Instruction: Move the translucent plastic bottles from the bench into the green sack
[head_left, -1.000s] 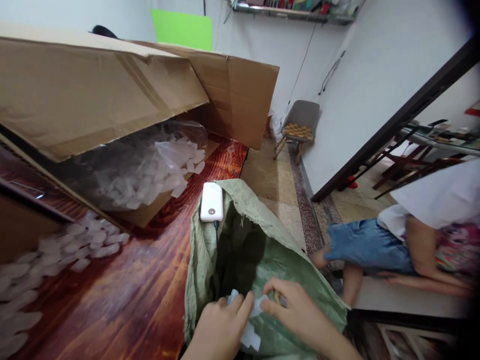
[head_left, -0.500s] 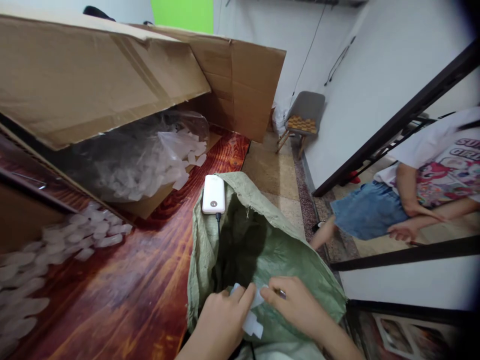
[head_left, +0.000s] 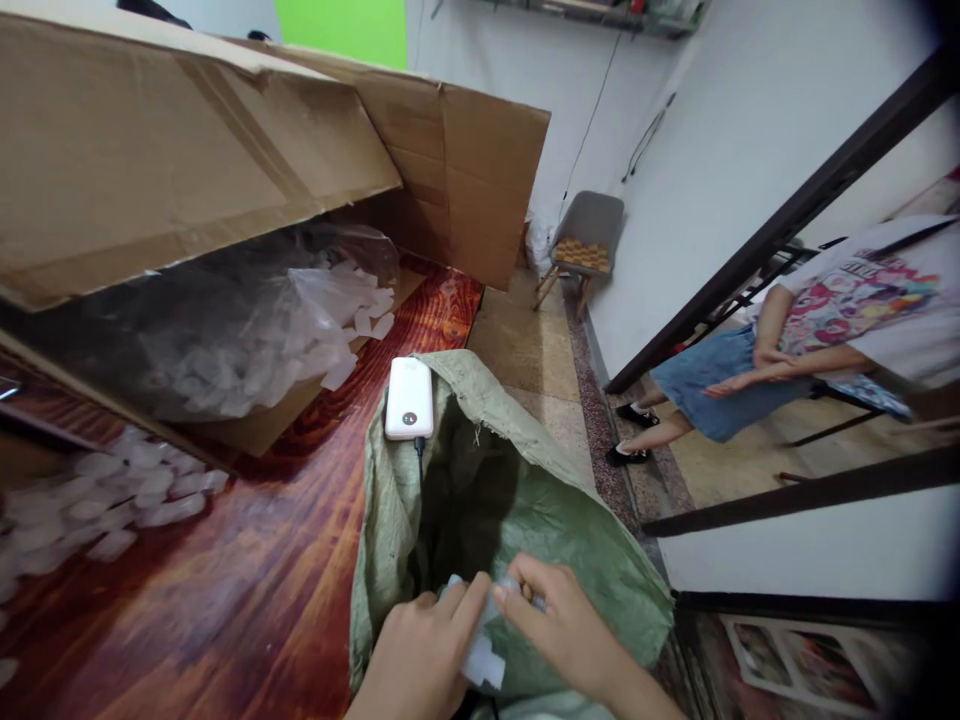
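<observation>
My left hand (head_left: 429,640) is closed around small translucent plastic pieces (head_left: 482,664), some sticking out below its fingers. Beside it, my right hand (head_left: 564,622) is curled with thumb and finger pinching the near end of a translucent piece. Both hands are over the mouth of a green woven sack (head_left: 607,560), whose dark inside shows just beyond them. On the sack's folded rim lies a white power bank (head_left: 410,395), a black cable (head_left: 420,490) running from it down into the sack.
An open cardboard box (head_left: 300,140) holds a clear bag (head_left: 247,330) of similar pieces on the red-brown wooden table (head_left: 255,570). A loose pile of pieces (head_left: 112,490) lies at left. A grey chair (head_left: 589,225) stands behind; a person (head_left: 750,370) stands at right beyond a dark frame.
The view has shifted slightly, so most things sit further left. My right hand's fingers have moved a little closer to my left. The person at right has moved their arms and shows more legs.
</observation>
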